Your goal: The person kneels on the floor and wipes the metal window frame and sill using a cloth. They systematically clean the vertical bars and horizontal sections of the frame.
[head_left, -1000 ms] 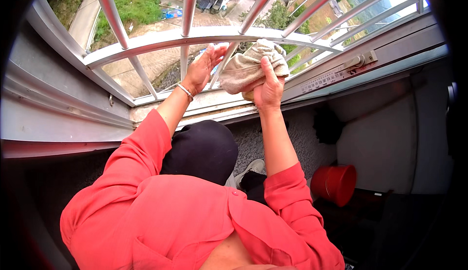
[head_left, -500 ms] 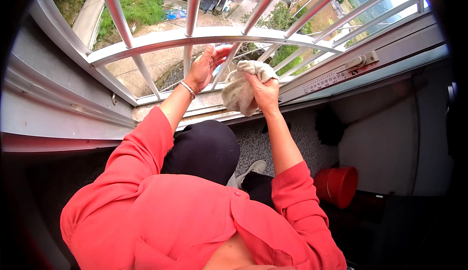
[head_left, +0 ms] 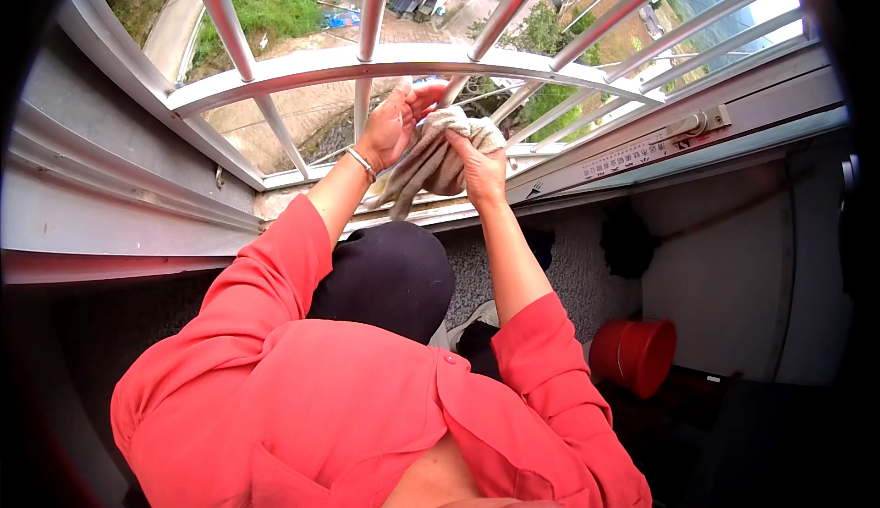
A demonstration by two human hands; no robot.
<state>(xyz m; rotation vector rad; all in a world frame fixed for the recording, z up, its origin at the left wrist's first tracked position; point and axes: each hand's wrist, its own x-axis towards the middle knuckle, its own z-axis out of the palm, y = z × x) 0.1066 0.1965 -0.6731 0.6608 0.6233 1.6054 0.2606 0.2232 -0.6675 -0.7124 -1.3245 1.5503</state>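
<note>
My right hand (head_left: 478, 164) grips a beige cloth (head_left: 429, 167), its thumb pressed on the top and the loose part hanging down to the left. Close beside the cloth is my left hand (head_left: 392, 127), with a pale bracelet on its wrist. Its fingers stretch out, partly spread, toward the cloth's upper left edge; whether they touch it I cannot tell. Both hands are just on the near side of the white metal window bars (head_left: 371, 27), below the curved crossbar (head_left: 312, 70). The cloth hides part of the sill behind it.
At the left runs the grey window frame (head_left: 101, 160). A latch (head_left: 698, 124) sits on the sash rail at the right. My dark-trousered knee (head_left: 385, 279) is right below the sill. A red bucket (head_left: 632, 357) stands on the floor at lower right, near a black object (head_left: 628, 240).
My right hand has brought the cloth left, closer to my left hand. The bunched cloth now hangs in longer folds. My left hand stays near the bars, almost in place.
</note>
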